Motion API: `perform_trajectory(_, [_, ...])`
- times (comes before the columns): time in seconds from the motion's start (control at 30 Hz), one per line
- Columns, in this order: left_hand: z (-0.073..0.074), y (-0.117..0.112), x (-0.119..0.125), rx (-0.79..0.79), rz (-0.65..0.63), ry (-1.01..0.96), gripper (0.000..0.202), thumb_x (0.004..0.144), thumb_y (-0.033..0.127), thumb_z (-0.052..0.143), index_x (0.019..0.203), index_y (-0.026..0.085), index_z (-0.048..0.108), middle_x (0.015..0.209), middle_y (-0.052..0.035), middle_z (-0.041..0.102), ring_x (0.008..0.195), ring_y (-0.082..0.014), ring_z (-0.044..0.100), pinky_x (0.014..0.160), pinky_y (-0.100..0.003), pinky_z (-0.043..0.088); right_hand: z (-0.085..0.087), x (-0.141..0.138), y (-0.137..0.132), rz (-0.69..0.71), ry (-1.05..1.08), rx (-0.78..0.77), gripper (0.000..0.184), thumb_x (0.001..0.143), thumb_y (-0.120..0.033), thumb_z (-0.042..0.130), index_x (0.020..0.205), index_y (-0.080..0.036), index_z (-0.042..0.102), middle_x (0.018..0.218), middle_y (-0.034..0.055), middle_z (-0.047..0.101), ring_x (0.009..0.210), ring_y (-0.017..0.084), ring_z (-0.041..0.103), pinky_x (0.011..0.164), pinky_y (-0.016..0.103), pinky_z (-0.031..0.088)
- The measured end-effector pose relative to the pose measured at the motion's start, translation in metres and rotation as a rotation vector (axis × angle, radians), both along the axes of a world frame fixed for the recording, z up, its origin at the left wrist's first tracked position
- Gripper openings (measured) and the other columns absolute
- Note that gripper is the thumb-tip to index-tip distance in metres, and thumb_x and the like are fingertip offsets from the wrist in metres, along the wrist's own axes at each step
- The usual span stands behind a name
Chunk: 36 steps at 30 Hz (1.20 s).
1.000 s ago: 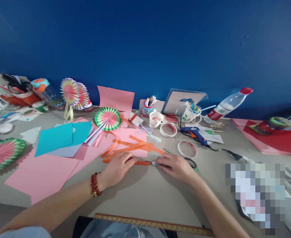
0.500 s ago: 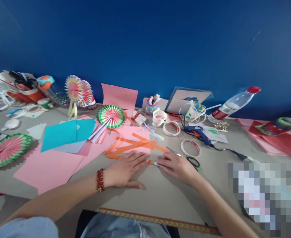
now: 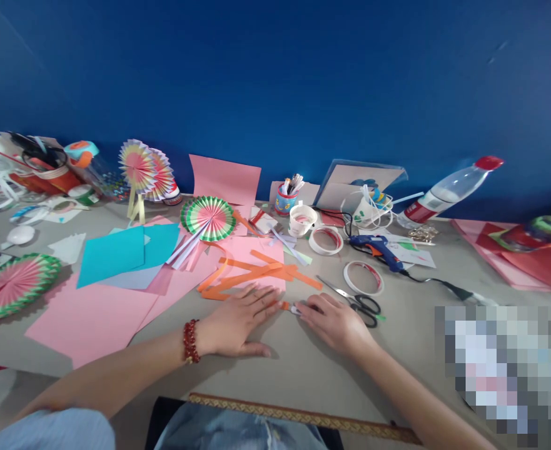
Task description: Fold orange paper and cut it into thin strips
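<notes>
My left hand (image 3: pixel 240 319) lies open and flat on the table, fingers pointing right. From under its fingertips sticks out a short orange end (image 3: pixel 285 305), likely of a paper strip. Beside that end, my right hand (image 3: pixel 334 319) is closed in a pinch at a small whitish piece (image 3: pixel 295 310), too small to name. Just behind my hands, several orange paper strips (image 3: pixel 256 273) lie crossed over one another, partly on pink paper. A pair of scissors (image 3: pixel 350 297) with black handles rests right behind my right hand, its blades slightly apart.
Rolls of tape (image 3: pixel 364 278) and a blue glue gun (image 3: pixel 381 251) lie at the right. A tilted bottle (image 3: pixel 444 197) leans on the blue wall. Green-edged folded paper fans (image 3: pixel 208 219), blue paper (image 3: pixel 111 256) and pink sheets (image 3: pixel 92 319) spread across the left.
My right hand has shifted slightly down, so more of the scissors shows behind it. My left hand stays flat in the same place. The view has turned a little.
</notes>
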State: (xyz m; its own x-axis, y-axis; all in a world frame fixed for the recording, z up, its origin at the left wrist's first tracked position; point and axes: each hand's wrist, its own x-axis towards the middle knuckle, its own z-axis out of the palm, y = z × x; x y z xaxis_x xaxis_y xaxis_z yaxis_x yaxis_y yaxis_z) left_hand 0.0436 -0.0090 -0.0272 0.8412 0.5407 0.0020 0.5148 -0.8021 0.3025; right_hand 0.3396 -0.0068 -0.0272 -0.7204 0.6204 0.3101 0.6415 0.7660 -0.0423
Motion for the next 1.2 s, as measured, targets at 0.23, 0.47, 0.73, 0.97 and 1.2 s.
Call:
perform_trajectory(0.23, [-0.001,0.0,0.0,-0.017,-0.002,0.009,0.097,0.093,0.08,0.034,0.163,0.021,0.003,0.168,-0.0105,0.007,0.155,-0.0313,0.012,0.126,-0.048,0.003,-0.002,0.002,-0.007,-0.014,0.036,0.011,0.027,0.104,-0.023,0.045,0.112,-0.019,0.071,0.092,0.0072,0.068,0.082,0.017,0.062,0.07,0.026,0.048])
perform_trajectory(0.47, [0.0,0.0,0.0,-0.001,0.0,-0.021,0.096,0.093,0.079,0.037,0.163,0.021,0.006,0.168,-0.0113,0.012,0.155,-0.0319,0.016,0.126,-0.049,0.005,-0.001,0.0,-0.009,0.003,0.076,-0.036,0.029,0.104,-0.021,0.043,0.112,-0.016,0.071,0.091,0.0077,0.069,0.083,0.017,0.062,0.075,0.027,0.05])
perform_trajectory(0.73, [0.001,0.001,0.0,-0.023,-0.005,-0.011,0.096,0.093,0.079,0.037,0.163,0.02,0.008,0.168,-0.0116,0.009,0.155,-0.033,0.014,0.126,-0.05,0.005,-0.002,0.001,-0.013,-0.041,0.064,-0.073,0.029,0.104,-0.021,0.043,0.114,-0.018,0.07,0.091,0.0076,0.068,0.084,0.018,0.063,0.075,0.027,0.051])
perform_trajectory(0.97, [0.002,0.001,0.0,-0.026,-0.015,-0.012,0.098,0.093,0.079,0.036,0.163,0.02,0.002,0.168,-0.011,0.009,0.155,-0.0317,0.014,0.126,-0.049,0.001,-0.003,0.001,-0.018,-0.091,0.068,-0.085,0.03,0.105,-0.024,0.042,0.114,-0.018,0.07,0.091,0.0076,0.066,0.083,0.018,0.061,0.075,0.028,0.05])
perform_trajectory(1.2, [0.006,0.009,-0.001,-0.096,-0.12,-0.008,0.1,0.093,0.079,0.037,0.163,0.019,0.0,0.168,-0.0105,0.009,0.156,-0.0278,0.012,0.127,-0.044,0.001,0.0,-0.001,-0.015,-0.093,0.074,-0.116,0.03,0.105,-0.025,0.043,0.114,-0.019,0.071,0.093,0.0076,0.066,0.085,0.018,0.062,0.075,0.027,0.05])
